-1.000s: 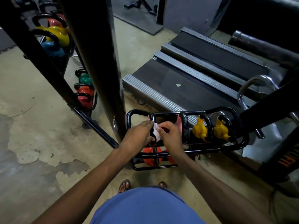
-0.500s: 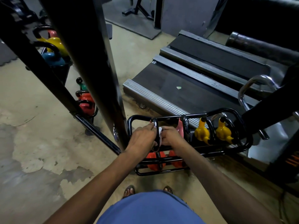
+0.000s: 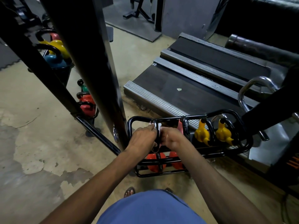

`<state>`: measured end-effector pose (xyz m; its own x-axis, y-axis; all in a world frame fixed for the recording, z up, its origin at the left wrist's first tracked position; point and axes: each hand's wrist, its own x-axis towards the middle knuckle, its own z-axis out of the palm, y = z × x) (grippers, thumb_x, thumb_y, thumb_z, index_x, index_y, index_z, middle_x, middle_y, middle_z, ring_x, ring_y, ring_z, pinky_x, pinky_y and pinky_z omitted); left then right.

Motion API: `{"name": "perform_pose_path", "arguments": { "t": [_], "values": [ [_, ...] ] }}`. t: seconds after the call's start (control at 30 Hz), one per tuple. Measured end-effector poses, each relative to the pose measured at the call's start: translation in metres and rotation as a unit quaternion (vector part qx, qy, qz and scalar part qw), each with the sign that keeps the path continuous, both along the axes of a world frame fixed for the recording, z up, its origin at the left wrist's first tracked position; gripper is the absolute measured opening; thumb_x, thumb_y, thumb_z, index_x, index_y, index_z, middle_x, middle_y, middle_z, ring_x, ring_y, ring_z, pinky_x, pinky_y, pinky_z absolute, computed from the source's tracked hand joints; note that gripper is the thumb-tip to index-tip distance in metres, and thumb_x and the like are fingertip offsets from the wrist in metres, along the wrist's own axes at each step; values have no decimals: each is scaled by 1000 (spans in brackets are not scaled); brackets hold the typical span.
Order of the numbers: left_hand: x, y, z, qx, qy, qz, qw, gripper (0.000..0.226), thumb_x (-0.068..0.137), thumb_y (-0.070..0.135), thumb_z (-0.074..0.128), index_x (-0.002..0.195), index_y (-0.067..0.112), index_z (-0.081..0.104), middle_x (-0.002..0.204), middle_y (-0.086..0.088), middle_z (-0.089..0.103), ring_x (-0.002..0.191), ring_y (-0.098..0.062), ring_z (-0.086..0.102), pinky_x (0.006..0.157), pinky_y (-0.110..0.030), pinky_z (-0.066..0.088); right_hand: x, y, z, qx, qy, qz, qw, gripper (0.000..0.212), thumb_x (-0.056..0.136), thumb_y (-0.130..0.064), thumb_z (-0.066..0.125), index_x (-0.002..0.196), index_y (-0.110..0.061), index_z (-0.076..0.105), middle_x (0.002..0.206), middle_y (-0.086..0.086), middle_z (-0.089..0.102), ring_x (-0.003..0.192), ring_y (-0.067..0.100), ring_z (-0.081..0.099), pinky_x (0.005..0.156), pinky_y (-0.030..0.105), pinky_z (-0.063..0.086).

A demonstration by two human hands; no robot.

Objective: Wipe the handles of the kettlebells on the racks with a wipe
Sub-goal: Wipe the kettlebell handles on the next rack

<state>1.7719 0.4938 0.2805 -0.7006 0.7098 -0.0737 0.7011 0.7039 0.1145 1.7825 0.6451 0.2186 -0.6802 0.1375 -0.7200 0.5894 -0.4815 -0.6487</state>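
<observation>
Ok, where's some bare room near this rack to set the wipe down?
Bare concrete floor lies left of the rack, between the black post and your feet. The treadmill deck behind it is bare except one small scrap. The top tier is crowded: left hand, right hand, wipe, handle, yellow kettlebells.

Only a white corner of the wipe (image 3: 159, 126) shows. The rest is hidden between the left hand (image 3: 142, 139), the right hand (image 3: 174, 139) and the black handle (image 3: 156, 131) they close around. The right hand is blurred, its fingertips out of sight. The orange kettlebell (image 3: 150, 156) below is partly covered by wrists and bars of the rack (image 3: 248, 139). A thick black post (image 3: 90, 62) hides part of the green kettlebell (image 3: 84, 88). Orange lettering (image 3: 294, 164) is cut by the right edge and unreadable. A pale scrap (image 3: 179, 89) on the treadmill (image 3: 202, 97) is too small to identify.
</observation>
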Motion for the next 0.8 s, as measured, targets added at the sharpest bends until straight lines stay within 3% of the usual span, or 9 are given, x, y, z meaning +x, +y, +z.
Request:
{"name": "perform_pose_path", "arguments": {
  "t": [0.13, 0.23, 0.3, 0.37, 0.43, 0.53, 0.63, 0.7, 0.8],
  "values": [
    [1, 1, -1, -4, -15, 4, 1000, 45, 92, 25, 67, 132, 10, 54, 146, -8, 48, 108, -28, 62, 91, -38, 48, -37, -8, -1, -86, -67, -125, 986, 27, 103, -5, 43, 85, 0, 62, 67, 13, 67, 58, 23, 66, 61, 31, 58],
    [2, 0, -3, 3, -18, 5, 1000, 47, 92, 20, 65, 136, 9, 51, 149, -9, 45, 112, -27, 61, 93, -38, 47, -38, -19, -5, 11, -54, -187, 981, 13, 92, 3, 58, 86, 2, 69, 77, 19, 70, 52, 25, 69, 46, 32, 56],
    [2, 0, -5, 10, -16, 9, 1000, 47, 94, 17, 62, 139, 9, 49, 151, -9, 44, 111, -27, 61, 90, -36, 48, -36, -25, -11, 135, -24, -207, 969, 15, 88, 2, 64, 78, -7, 71, 83, 16, 73, 69, 29, 72, 64, 40, 62],
    [2, -1, -10, 15, -13, 13, 1000, 48, 94, 13, 61, 140, 8, 49, 157, -11, 38, 109, -25, 64, 85, -35, 51, -30, -26, -11, 275, 19, -169, 946, 12, 89, -12, 72, 77, -15, 72, 82, 6, 76, 81, 26, 74, 78, 40, 62],
    [3, -2, -15, 21, -18, 15, 999, 51, 94, 13, 60, 142, 6, 47, 159, -15, 33, 108, -26, 65, 86, -36, 54, -22, -27, -9, 398, 80, -104, 908, 8, 90, -24, 74, 83, -19, 75, 80, -4, 75, 80, 15, 72, 78, 35, 59],
    [9, -6, -20, 49, -22, 21, 998, 40, 92, 10, 58, 132, 3, 57, 159, -18, 33, 103, -28, 64, 88, -37, 55, -17, -29, -2, 491, 168, -22, 855, 9, 90, -11, 70, 88, -18, 76, 84, -11, 73, 81, 4, 68, 74, 20, 52],
    [22, -9, -29, 77, 10, 28, 997, 32, 82, 1, 66, 115, 3, 67, 143, -20, 52, 101, -29, 65, 91, -36, 52, -39, -17, 5, 525, 189, 135, 819, 19, 89, -1, 61, 89, -15, 74, 90, -5, 73, 82, 8, 65, 70, 13, 47],
    [32, -11, -41, 104, 37, 5, 994, 35, 77, 3, 72, 113, 3, 70, 131, -18, 61, 114, -30, 62, 104, -37, 47, -60, -6, 15, 568, 186, 298, 745, 22, 88, 0, 55, 91, -12, 74, 95, 2, 73, 87, 17, 65, 75, 28, 53],
    [37, -12, -53, 156, 64, -11, 986, 40, 84, 9, 67, 124, 3, 67, 132, -16, 62, 126, -30, 55, 114, -37, 39, -78, -9, 36, 597, 179, 519, 585, 26, 85, -2, 52, 91, -15, 74, 97, 3, 74, 93, 24, 67, 83, 39, 55]
  ]
}}
